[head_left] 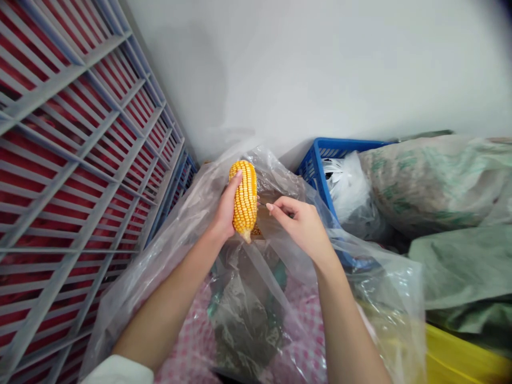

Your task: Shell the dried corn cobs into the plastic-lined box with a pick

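Observation:
My left hand (226, 209) is wrapped round the left side of an ear of yellow corn (245, 197), its thumb lying along the kernels. The cob stands nearly upright, its pale pointed end down. Just right of it, my right hand (295, 217) is closed in a pinch on a thin, dark pin-like piece (262, 204); most of this is hidden by the fingers. Both hands are above a large clear plastic bag (188, 218) with its mouth spread wide. Some loose corn kernels (256, 230) show below the cob.
Slatted plastic crates (86, 144) with red contents rise on the left. A white wall (320, 64) stands behind. To the right are a blue basket (328, 186) holding white plastic bags (352, 186), a stuffed woven sack (436, 181) and a yellow item (460, 352). Pink checked cloth (192, 341) shows through the plastic.

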Motion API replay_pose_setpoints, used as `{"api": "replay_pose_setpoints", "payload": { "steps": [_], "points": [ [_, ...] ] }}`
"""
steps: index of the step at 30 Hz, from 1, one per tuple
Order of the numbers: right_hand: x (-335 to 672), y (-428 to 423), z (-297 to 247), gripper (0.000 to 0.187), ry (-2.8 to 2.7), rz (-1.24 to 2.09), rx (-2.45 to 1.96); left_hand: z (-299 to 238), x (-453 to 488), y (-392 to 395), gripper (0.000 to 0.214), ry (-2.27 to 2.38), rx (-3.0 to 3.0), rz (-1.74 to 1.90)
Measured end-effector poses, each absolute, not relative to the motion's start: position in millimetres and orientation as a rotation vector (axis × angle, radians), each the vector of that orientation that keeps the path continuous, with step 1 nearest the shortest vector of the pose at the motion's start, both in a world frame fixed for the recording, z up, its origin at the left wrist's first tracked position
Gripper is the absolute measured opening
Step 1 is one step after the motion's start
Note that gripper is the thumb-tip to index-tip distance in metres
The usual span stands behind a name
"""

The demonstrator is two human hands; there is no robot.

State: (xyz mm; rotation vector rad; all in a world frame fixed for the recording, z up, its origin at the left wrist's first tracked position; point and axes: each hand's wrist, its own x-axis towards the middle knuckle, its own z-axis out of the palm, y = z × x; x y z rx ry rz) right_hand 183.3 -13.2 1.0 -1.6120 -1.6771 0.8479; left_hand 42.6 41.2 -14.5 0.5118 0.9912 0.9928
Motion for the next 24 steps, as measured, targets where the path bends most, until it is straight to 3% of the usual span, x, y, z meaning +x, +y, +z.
{"api": "replay_pose_setpoints", "payload": {
  "steps": [12,24],
  "points": [
    [185,-14,1,0.027,-1.743,0.975,-1.557,-15,34,41,0.046,1.054,0.760,0.819],
    [151,-15,-17,0.028,-1.580,0.765,-1.735,-27,39,43,0.042,1.086,0.597,0.966]
  ]
}}
